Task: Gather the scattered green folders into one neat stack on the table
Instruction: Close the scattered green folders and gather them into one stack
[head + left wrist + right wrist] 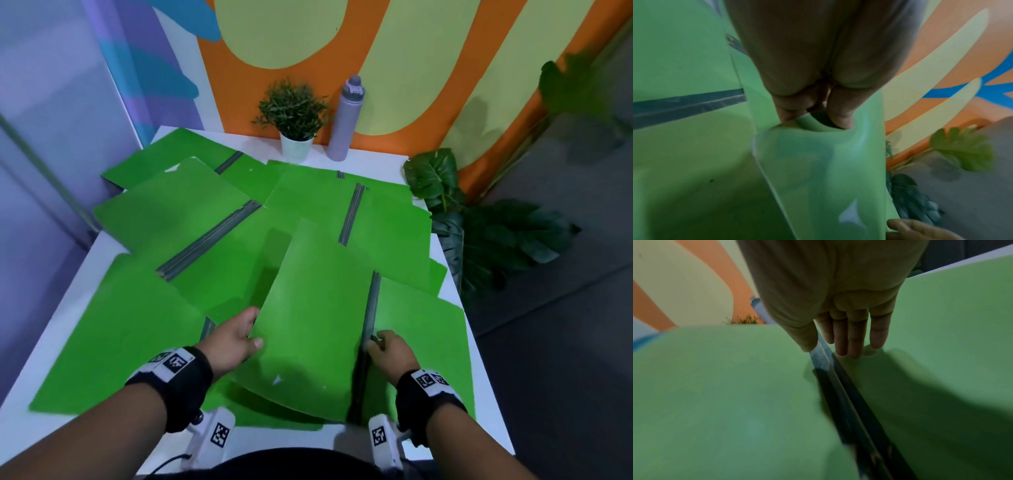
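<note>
Several green folders with grey spines lie spread open and overlapping over the white table. The nearest folder has its left cover raised off the table. My left hand pinches that cover's left edge, thumb on top; in the left wrist view the left hand bends the green sheet at the grip. My right hand sits at the folder's grey spine. In the right wrist view the thumb and fingers of the right hand straddle the spine, fingertips touching the right cover.
A small potted plant and a lilac bottle stand at the table's far edge by the painted wall. Large dark leaves crowd the table's right side. Other open folders cover the middle and far table.
</note>
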The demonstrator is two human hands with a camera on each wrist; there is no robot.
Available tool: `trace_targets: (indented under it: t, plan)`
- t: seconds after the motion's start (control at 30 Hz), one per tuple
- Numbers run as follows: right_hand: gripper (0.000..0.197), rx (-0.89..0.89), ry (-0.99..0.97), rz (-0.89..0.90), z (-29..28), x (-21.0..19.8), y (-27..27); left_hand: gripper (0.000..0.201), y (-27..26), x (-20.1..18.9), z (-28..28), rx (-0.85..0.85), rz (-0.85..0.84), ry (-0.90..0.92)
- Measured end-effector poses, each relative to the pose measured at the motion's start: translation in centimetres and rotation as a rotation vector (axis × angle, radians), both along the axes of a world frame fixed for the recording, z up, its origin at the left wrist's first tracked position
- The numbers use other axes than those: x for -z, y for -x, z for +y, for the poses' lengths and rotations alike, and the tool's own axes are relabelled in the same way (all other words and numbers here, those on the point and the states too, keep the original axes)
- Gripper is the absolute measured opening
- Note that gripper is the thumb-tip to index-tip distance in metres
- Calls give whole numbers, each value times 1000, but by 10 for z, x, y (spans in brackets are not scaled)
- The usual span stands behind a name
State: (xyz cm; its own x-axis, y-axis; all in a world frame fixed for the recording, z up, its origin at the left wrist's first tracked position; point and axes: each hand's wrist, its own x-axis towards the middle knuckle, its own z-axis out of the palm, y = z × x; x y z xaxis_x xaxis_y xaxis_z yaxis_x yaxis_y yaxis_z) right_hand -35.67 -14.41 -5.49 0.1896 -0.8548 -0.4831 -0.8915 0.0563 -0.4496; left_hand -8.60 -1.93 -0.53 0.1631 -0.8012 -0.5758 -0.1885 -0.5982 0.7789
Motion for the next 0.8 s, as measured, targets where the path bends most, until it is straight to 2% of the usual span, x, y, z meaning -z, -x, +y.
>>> trace_targets:
  t: [0.2,0.3,0.37,0.43,0.5,0.6,0.7,0.73,0.8]
  plan:
    - [47,201,56,-427,-1,-49,-19,65,-12,-43,8,-11,-23,210]
    - [65,269,169,-599,-9,-75,-25,36,-40,-63,8,12,-102,328]
    - [73,252,479,-513,-18,-93,-24,29,-63,-72,9,11,-198,407]
    - [76,162,844,-349,-27,-114,-25,39,-85,-79,12,-8,-264,472]
    - [75,38,987,-222,-37,-141,-31,41,-104,-83,14,-16,-301,524]
    - [63,-158,768,-158,-52,-166,-46,40,-131,-80,14,-33,-314,542]
    - [30,-214,623,-339,-60,-177,-57,34,-145,-81,7,-139,-349,569]
    - [23,-216,632,-396,-59,-181,-61,41,-146,-82,4,-194,-413,542]
    - [18,-214,677,-440,-57,-188,-69,77,-139,-83,-1,-270,-622,479]
